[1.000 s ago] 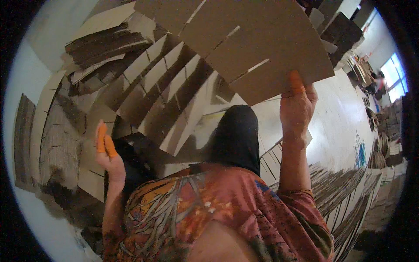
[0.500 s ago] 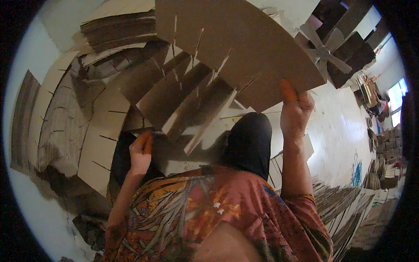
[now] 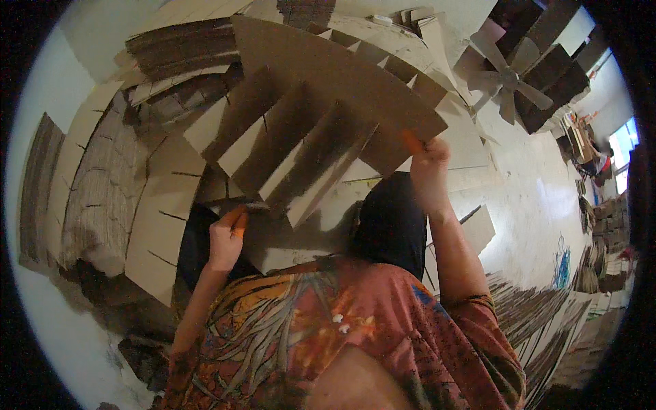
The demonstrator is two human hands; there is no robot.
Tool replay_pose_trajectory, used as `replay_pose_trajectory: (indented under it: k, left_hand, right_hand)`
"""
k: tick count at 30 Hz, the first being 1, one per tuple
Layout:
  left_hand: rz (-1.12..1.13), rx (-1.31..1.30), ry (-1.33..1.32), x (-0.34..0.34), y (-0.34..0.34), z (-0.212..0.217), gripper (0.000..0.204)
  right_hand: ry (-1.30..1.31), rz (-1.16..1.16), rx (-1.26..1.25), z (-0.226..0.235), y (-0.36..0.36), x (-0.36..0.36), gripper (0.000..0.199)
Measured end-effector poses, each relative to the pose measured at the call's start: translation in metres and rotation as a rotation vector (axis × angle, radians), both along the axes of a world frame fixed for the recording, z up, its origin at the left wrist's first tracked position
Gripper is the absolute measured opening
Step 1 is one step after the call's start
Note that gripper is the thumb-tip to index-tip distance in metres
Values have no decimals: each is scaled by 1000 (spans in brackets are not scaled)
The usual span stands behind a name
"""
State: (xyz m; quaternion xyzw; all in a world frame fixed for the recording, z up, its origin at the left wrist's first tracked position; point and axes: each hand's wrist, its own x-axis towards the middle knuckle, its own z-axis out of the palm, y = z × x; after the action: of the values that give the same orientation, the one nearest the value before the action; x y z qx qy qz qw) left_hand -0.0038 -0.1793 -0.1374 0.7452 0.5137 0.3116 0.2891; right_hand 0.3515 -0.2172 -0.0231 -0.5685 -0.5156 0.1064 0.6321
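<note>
Cardboard sheet point(image 3: 307, 58) lies across the slotted strips point(image 3: 294, 143) — my right hand point(image 3: 430, 164) pinches its right end; my left hand point(image 3: 227, 239) curls near their lower ends, holding what, I can't tell.

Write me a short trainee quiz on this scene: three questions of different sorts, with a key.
1. Which hand holds the end of the long brown cardboard sheet?
2. True or false: the fan is to the left of that sheet in the view.
3. Fill in the colour: the finger coverings on the left hand are ____.

Key:
1. The right hand.
2. False; the fan is to its right.
3. Orange.
</note>
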Motion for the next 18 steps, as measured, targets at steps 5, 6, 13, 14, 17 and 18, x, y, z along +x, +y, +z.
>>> replay_pose_trajectory:
  k: [5,6,13,14,17,18]
  left_hand:
    - [-30,92,-70,0,1,-13,22]
    - [-50,88,-19,-1,1,-11,22]
    - [-74,183,-53,2,2,-15,21]
    - [-73,179,-25,3,2,-13,21]
    - [-68,136,54,3,1,-7,21]
    - [-65,97,77,2,1,-7,21]
  right_hand:
    - [-19,23,-54,-18,-5,26,9]
    - [-45,-7,-130,-18,-8,27,9]
    - [0,-15,18,13,-12,24,29]
    - [-54,-32,40,21,-13,22,33]
    - [-315,-17,85,44,-13,23,43]
    - [-537,13,-48,49,-15,29,48]
